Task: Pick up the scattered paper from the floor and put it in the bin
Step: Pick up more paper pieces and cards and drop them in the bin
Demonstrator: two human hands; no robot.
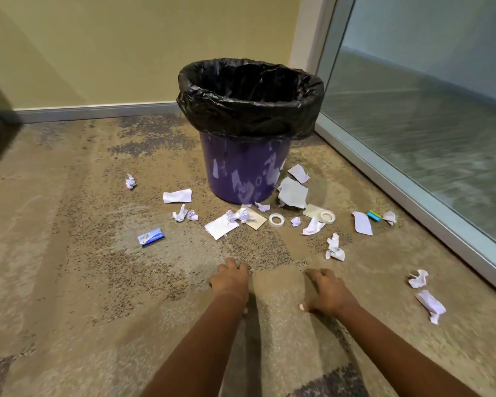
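1. At the far left, a crumpled scrap [130, 181] lies alone on the carpet [69, 253], well apart from the bin.
2. A small blue card [151, 237] lies flat, nearer the camera than that scrap.
3. A flat white slip [177, 196] rests just left of the bin's base, with two small paper balls [184, 214] close in front of it.
4. The left hand [229, 280] reaches forward and down, palm toward the carpet, fingers loosely curled and holding nothing; whether it touches the floor I cannot tell.
5. The purple bin [241, 170] stands upright near the corner, lined with a black bag [249, 110] folded over its rim. No paper shows inside it from this angle.
6. Straight in front of the bin lie a flat white sheet [221, 226], crumpled wads [239, 215] and a tan card [255, 222], overlapping one another.
7. A roll of tape [276, 219] lies flat just right of that cluster; a second roll [328, 216] sits farther right on another tan card [312, 210].
8. A large grey torn sheet [292, 193] leans by the bin's right side, a smaller white piece [298, 173] behind it.
9. The right hand [328, 293] is likewise empty, fingers curled, apart from the left.
10. A twisted wad [335, 248] lies just beyond the right hand.
11. Farther right are a white strip [362, 223], a blue-green packet [374, 215] and a small scrap [389, 217], near the glass wall [427, 124].
12. Two more crumpled pieces [418, 278] [430, 305] lie at the far right.
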